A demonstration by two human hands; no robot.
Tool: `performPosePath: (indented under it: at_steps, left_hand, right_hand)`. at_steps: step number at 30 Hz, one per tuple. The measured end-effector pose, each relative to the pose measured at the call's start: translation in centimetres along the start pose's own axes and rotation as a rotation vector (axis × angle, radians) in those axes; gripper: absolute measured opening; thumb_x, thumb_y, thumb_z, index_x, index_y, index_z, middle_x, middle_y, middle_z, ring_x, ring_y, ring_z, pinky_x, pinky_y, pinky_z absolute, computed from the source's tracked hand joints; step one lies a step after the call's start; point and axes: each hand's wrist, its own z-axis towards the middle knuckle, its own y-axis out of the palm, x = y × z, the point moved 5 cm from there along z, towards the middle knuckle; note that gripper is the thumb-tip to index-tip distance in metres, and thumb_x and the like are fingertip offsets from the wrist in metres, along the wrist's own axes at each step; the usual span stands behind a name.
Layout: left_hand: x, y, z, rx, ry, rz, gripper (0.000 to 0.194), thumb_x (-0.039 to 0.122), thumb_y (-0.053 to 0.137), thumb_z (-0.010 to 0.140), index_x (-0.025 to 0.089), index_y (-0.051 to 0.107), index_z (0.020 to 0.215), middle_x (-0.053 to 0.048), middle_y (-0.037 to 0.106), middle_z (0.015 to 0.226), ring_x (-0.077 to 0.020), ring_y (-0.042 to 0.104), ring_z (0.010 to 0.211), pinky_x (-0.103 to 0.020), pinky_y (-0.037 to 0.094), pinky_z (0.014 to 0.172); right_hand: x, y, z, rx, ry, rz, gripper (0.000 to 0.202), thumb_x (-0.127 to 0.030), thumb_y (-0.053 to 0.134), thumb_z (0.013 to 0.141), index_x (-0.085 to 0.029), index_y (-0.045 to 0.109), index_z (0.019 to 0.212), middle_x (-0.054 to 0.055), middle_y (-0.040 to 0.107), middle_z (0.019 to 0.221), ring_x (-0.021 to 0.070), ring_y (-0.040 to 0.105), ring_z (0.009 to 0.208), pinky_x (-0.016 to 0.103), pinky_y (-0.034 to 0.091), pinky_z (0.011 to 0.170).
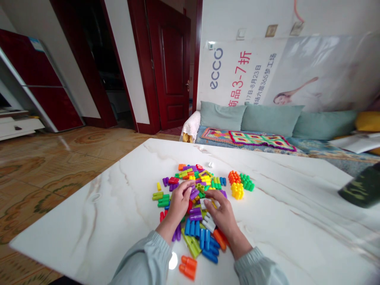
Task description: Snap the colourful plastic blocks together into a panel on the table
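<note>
Both my hands are in the middle of a loose pile of colourful plastic building blocks shaped like joined tubes. My left hand is closed, its thumb and fingertips at a purple block. Across from it, my right hand has its fingers bent and apart over the pile, close to a white block; no held piece shows in it. Between my wrists lie a blue block, a grey-white block and a lime green block. Nearest me is an orange block.
Right of the pile stand clusters of orange, green and yellow pieces. A small white piece lies behind the pile. The marble-look table has a dark camouflage-patterned object at its right. Beyond is a sofa with cushions.
</note>
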Motion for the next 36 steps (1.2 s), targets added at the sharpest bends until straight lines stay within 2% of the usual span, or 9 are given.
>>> performPosePath:
  at_steps: [3, 6, 9, 12, 16, 19, 24, 31, 36]
  left_hand:
    - [0.3, -0.4, 0.0, 0.054, 0.047, 0.094, 0.025, 0.023, 0.049, 0.090, 0.019, 0.068, 0.106, -0.009, 0.071, 0.111, -0.0223, 0.065, 0.109, -0.040, 0.050, 0.099]
    - [0.7, -0.3, -0.2, 0.036, 0.065, 0.178, 0.023, 0.028, 0.056, 0.089, 0.020, 0.068, 0.106, -0.008, 0.069, 0.112, -0.0227, 0.062, 0.111, -0.041, 0.048, 0.101]
    - [0.9, 0.4, -0.4, -0.070, 0.075, 0.230, 0.025, 0.029, 0.064, 0.084, 0.021, 0.068, 0.107, -0.008, 0.067, 0.116, -0.0234, 0.060, 0.114, -0.042, 0.046, 0.103]
    - [1.2, 0.7, -0.7, -0.124, 0.101, 0.271, 0.030, 0.026, 0.068, 0.081, 0.022, 0.067, 0.110, -0.008, 0.066, 0.119, -0.0244, 0.058, 0.116, -0.045, 0.044, 0.105]
    - [1.3, 0.8, -0.7, -0.131, 0.114, 0.290, 0.033, 0.024, 0.069, 0.079, 0.022, 0.067, 0.111, -0.008, 0.066, 0.119, -0.0251, 0.059, 0.115, -0.046, 0.045, 0.104]
    - [1.5, 0.8, -0.7, -0.123, 0.127, 0.287, 0.029, 0.024, 0.068, 0.080, 0.022, 0.067, 0.109, -0.008, 0.067, 0.117, -0.0247, 0.060, 0.113, -0.045, 0.047, 0.102]
    - [1.5, 0.9, -0.7, -0.142, 0.130, 0.288, 0.031, 0.023, 0.068, 0.080, 0.022, 0.067, 0.111, -0.007, 0.067, 0.117, -0.0239, 0.060, 0.114, -0.044, 0.046, 0.103]
    - [1.4, 1.0, -0.7, -0.177, 0.118, 0.298, 0.037, 0.020, 0.069, 0.078, 0.022, 0.066, 0.114, -0.008, 0.065, 0.119, -0.0246, 0.058, 0.116, -0.044, 0.045, 0.104]
    - [2.3, 1.1, -0.8, -0.199, 0.170, 0.269, 0.042, 0.023, 0.069, 0.080, 0.025, 0.064, 0.122, -0.010, 0.059, 0.129, -0.0256, 0.053, 0.124, -0.046, 0.042, 0.108]
  right_hand:
    - [0.3, -1.0, 0.2, 0.120, -0.032, -0.122, 0.020, -0.032, 0.055, 0.090, -0.020, 0.070, 0.097, 0.010, 0.067, 0.104, 0.0231, 0.063, 0.099, 0.039, 0.052, 0.088]
    - [1.3, -1.8, 0.3, 0.220, -0.027, -0.326, 0.029, -0.029, 0.047, 0.092, -0.017, 0.069, 0.107, 0.013, 0.064, 0.117, 0.0261, 0.058, 0.110, 0.045, 0.048, 0.096]
    - [2.6, -1.5, 0.4, 0.164, -0.003, -0.527, 0.039, -0.026, 0.044, 0.092, -0.016, 0.063, 0.124, 0.014, 0.057, 0.134, 0.0311, 0.047, 0.127, 0.052, 0.040, 0.105]
    - [3.1, -1.0, 0.3, 0.062, 0.022, -0.625, 0.039, -0.024, 0.045, 0.091, -0.019, 0.063, 0.125, 0.012, 0.055, 0.137, 0.0320, 0.044, 0.131, 0.052, 0.039, 0.105]
    - [2.4, -1.4, 0.6, 0.026, 0.023, -0.592, 0.026, -0.023, 0.046, 0.091, -0.020, 0.070, 0.099, 0.012, 0.066, 0.114, 0.0262, 0.062, 0.102, 0.043, 0.049, 0.089]
    - [2.0, -1.9, 0.8, 0.085, 0.028, -0.527, 0.022, -0.021, 0.046, 0.089, -0.018, 0.068, 0.092, 0.011, 0.066, 0.093, 0.0244, 0.063, 0.087, 0.041, 0.051, 0.078]
    - [2.1, -1.2, 0.7, 0.056, -0.032, -0.593, 0.035, -0.017, 0.050, 0.085, -0.021, 0.065, 0.117, 0.012, 0.061, 0.123, 0.0279, 0.058, 0.103, 0.046, 0.047, 0.090]
    - [2.2, -0.9, 0.8, -0.010, -0.004, -0.579, 0.021, -0.018, 0.055, 0.084, -0.021, 0.069, 0.099, 0.010, 0.064, 0.107, 0.0260, 0.057, 0.098, 0.043, 0.047, 0.090]
    - [2.1, -0.9, 0.7, 0.062, -0.033, -0.627, 0.033, -0.030, 0.058, 0.088, -0.023, 0.063, 0.120, 0.011, 0.060, 0.122, 0.0280, 0.056, 0.103, 0.046, 0.046, 0.092]
